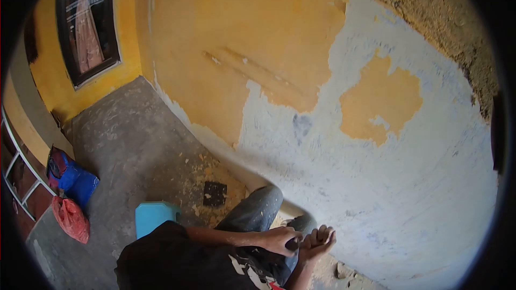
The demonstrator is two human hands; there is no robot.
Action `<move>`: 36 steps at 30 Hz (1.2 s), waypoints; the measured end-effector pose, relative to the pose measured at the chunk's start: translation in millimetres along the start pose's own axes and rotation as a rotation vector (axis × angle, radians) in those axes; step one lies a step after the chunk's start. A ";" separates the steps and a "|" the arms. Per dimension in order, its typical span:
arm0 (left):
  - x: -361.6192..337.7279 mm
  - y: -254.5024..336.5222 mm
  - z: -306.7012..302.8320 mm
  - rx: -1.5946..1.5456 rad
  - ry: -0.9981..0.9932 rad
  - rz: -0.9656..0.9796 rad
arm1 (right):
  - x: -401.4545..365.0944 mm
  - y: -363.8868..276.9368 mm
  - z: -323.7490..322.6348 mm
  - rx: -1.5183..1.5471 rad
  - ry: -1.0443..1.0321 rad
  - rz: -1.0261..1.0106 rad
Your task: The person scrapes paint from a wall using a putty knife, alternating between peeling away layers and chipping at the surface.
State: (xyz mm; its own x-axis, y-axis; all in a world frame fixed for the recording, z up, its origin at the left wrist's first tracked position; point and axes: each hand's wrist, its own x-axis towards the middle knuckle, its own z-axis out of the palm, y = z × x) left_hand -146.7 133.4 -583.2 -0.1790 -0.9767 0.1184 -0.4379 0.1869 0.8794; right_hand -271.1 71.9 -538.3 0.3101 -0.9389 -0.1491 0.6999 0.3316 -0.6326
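Note:
My left hand (280, 239) reaches across my lap with its fingers closed around a small dark object (292, 245). Touching it on the right is my right hand (317, 240), fingers curled together; I cannot tell whether it holds anything. Both hands hover above my bent knee in grey trousers (257, 210), close to the foot of the wall (376, 145). The wall has yellow paint scraped away over a large pale grey area, with yellow patches (380, 99) left.
A turquoise plastic stool (153, 216) sits under me on the concrete floor (129, 145). A blue bag (75, 180) and a red bag (71, 219) lie at the left by a white ladder (21, 166). Dark window frame (86, 21) upper left. Paint flakes litter the floor.

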 end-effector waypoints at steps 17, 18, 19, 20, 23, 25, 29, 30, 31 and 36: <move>94.5 124.7 -45.3 0.200 0.434 0.923 | 30.6 -219.7 94.1 0.125 -0.341 -1.185; 83.2 101.7 -37.9 0.141 0.393 0.864 | 33.8 -232.0 103.9 0.150 -0.416 -1.228; 68.8 72.2 -31.2 0.166 0.315 0.741 | 40.0 -244.6 108.0 0.174 -0.487 -1.271; 53.9 30.1 -21.4 0.227 0.258 0.637 | 44.8 -256.4 110.5 0.196 -0.542 -1.256; -40.0 -72.2 -12.9 0.725 0.058 -0.103 | 54.1 -283.0 109.9 0.086 -0.632 -1.317; -67.4 -88.0 -22.5 0.783 0.059 -0.025 | 67.5 -294.1 107.7 0.074 -0.963 -1.180; -72.4 -89.8 -13.5 0.720 0.383 -0.324 | 118.7 -260.3 137.5 -0.164 -0.782 -1.347; -73.7 -94.3 -14.6 0.564 0.527 -0.479 | 132.9 -239.9 149.0 -0.223 -0.686 -1.360; -65.4 -101.1 -20.7 0.399 0.657 -0.600 | 142.0 -222.0 156.7 -0.229 -0.692 -1.312; -29.8 -74.9 -53.0 0.435 0.611 -0.315 | 130.7 -215.0 157.3 0.098 -1.003 -1.227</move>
State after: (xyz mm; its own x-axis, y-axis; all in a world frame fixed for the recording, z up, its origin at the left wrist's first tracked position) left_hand -61.9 142.9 -628.2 0.4670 -0.8520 0.2368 -0.7133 -0.2047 0.6703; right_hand -279.8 -107.8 -302.2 -0.1974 -0.2040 0.9588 0.8586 -0.5080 0.0687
